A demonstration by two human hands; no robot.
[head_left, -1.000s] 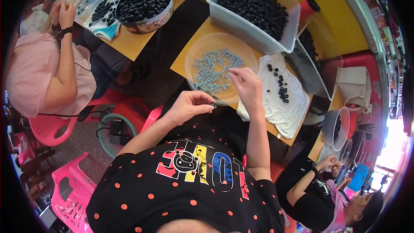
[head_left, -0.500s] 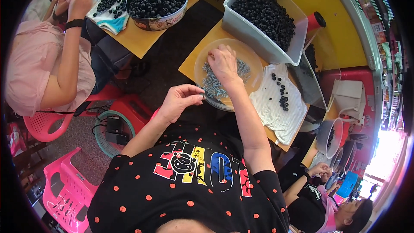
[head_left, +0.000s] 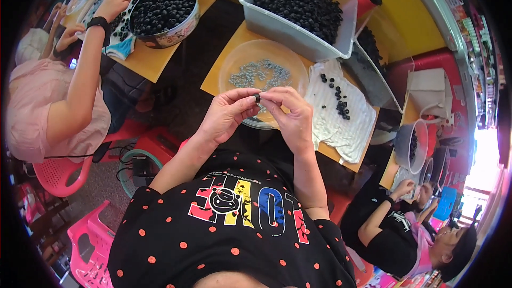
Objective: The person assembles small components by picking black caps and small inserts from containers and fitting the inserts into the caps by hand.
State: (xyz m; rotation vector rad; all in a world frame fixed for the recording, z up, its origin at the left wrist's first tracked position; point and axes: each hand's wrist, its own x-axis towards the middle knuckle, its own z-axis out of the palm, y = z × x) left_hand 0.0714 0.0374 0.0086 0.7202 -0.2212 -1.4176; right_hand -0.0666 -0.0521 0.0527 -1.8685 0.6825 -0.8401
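Observation:
In front of my chest both hands meet at the fingertips. My left hand (head_left: 228, 113) pinches a small round black part (head_left: 257, 98) between thumb and fingers. Against the other side of that part, my right hand (head_left: 292, 116) is closed in a pinch; whatever sits between its fingertips is too small to make out. Just beyond them lies a shallow round translucent tray (head_left: 226, 64) with many small silvery metal pieces (head_left: 261, 72). Right of the tray, several black parts (head_left: 340, 104) rest on a white cloth (head_left: 352, 133).
A large translucent bin (head_left: 298, 48) heaped with black parts stands behind the tray. At the left table, a person in pink (head_left: 58, 101) works beside a round tin (head_left: 170, 37) of black parts. Another person (head_left: 394, 234) works at the lower right. A pink chair (head_left: 90, 245) stands lower left.
My right hand has left the tray of metal pieces and come back to my left hand, meeting it at the black part. The view has shifted slightly.

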